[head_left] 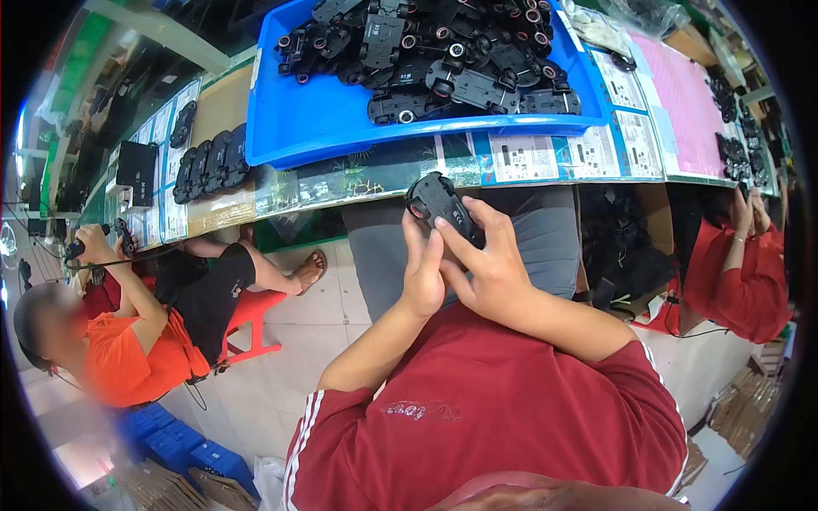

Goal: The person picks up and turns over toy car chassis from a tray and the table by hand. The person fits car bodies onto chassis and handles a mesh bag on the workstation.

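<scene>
A black toy car chassis (pixel 445 204) is held between my two hands over my lap, just off the table's front edge. My left hand (pixel 423 272) grips its left side near a wheel. On its right side, my right hand (pixel 492 255) has its fingers wrapped on the chassis, a fingertip on its face. Beyond them a blue tray (pixel 315 136) stands on the table, with many black chassis (pixel 477 85) heaped in it.
Chassis in a row (pixel 213 162) and a black box (pixel 135 170) lie at the left. A co-worker in orange (pixel 128 349) sits left, another in red (pixel 741 281) right. Printed sheets (pixel 596 153) and a pink mat (pixel 673 102) cover the right part.
</scene>
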`<state>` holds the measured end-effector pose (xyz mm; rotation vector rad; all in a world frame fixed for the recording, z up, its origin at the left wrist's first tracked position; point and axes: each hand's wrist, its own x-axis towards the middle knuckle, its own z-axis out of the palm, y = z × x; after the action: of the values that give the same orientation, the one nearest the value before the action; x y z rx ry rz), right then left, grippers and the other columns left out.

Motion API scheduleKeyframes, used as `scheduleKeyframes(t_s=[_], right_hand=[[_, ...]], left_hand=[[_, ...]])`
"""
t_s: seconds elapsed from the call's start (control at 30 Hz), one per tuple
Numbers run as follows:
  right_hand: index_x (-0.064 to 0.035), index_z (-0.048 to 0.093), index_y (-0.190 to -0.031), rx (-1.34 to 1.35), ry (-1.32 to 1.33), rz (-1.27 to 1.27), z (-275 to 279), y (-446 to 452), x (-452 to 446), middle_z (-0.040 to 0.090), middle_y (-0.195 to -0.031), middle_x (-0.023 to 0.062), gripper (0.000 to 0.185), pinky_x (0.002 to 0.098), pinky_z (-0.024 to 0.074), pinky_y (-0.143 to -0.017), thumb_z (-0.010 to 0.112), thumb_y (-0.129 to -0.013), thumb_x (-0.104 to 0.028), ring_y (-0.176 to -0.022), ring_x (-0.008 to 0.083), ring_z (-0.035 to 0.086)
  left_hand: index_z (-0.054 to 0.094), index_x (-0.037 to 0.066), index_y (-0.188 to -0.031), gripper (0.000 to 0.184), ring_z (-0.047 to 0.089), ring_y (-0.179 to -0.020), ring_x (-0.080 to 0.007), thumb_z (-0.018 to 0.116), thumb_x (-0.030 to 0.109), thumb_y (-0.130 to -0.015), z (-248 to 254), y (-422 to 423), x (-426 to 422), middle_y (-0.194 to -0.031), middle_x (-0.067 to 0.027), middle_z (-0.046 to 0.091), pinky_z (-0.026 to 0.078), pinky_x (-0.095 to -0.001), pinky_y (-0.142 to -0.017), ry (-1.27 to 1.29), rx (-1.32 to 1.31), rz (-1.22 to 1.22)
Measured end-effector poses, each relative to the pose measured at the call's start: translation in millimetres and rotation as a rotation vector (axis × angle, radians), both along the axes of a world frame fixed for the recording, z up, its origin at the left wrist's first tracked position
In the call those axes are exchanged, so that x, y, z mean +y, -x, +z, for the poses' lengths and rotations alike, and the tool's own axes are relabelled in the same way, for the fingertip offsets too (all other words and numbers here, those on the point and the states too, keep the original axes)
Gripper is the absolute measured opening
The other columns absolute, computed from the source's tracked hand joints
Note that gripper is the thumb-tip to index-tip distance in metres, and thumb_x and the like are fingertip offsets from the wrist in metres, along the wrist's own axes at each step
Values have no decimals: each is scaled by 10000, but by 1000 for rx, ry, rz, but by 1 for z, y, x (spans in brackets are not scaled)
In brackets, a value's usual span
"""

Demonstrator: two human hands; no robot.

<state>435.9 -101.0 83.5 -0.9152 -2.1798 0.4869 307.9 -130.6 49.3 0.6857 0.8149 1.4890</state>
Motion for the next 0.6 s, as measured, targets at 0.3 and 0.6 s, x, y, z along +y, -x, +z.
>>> scheduleKeyframes(t_s=[0.3,0.6], right_hand=[[-41,677,-1170,82,-202,-53,-25,-3,-1,531,-1248,194,487,406,487,-824,819,-706,-84,-974,337,553],[-37,620,-1261,24,109,115,-16,-12,6,538,-1262,179,579,436,484,-898,816,-728,-148,-1056,372,539]], left_hand=[[160,116,-1511,527,452,-1287,-245,391,239,-1054,-13,-4,0,-1374,-133,433,370,-407,-1098,-20,-41,-35],[183,123,-1506,513,500,-1245,-233,403,169,-1045,-11,-2,0,-1361,-124,461,421,-406,-1066,55,-97,47]])
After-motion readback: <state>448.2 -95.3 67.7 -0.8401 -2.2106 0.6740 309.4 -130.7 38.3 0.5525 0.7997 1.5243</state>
